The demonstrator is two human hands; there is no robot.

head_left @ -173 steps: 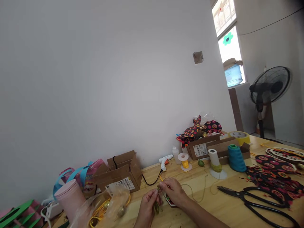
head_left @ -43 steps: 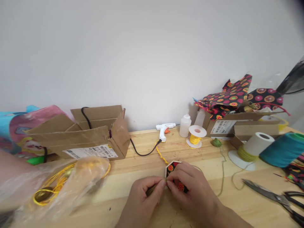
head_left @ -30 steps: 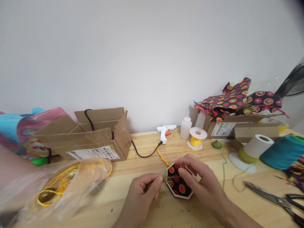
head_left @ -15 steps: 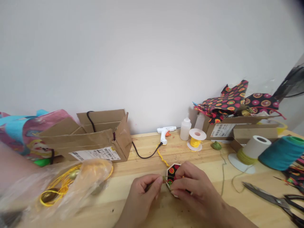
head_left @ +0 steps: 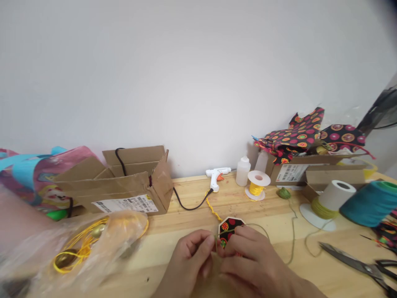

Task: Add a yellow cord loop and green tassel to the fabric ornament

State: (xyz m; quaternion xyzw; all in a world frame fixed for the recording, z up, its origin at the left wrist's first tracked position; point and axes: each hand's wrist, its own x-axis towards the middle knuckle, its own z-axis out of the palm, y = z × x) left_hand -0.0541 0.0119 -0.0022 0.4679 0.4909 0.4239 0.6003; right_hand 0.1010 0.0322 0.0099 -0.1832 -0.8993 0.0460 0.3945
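Two hands worked close together at the near edge of the wooden surface (head_left: 273,215): the left hand (head_left: 190,260) had its grip pinched shut on an olive-green cord (head_left: 216,241), while the right hand (head_left: 252,263) lay curled over a hexagonal fabric-covered piece (head_left: 228,227), its fingers closed against that piece's lower part. A yellow braided cord (head_left: 212,208) already ran from the piece's upper edge, so one attachment appeared done, whereas the green cord looked only partly fixed and remained joined to its spool (head_left: 328,200). Scissors (head_left: 356,263) and glue gun (head_left: 217,176) lay untouched, well apart.
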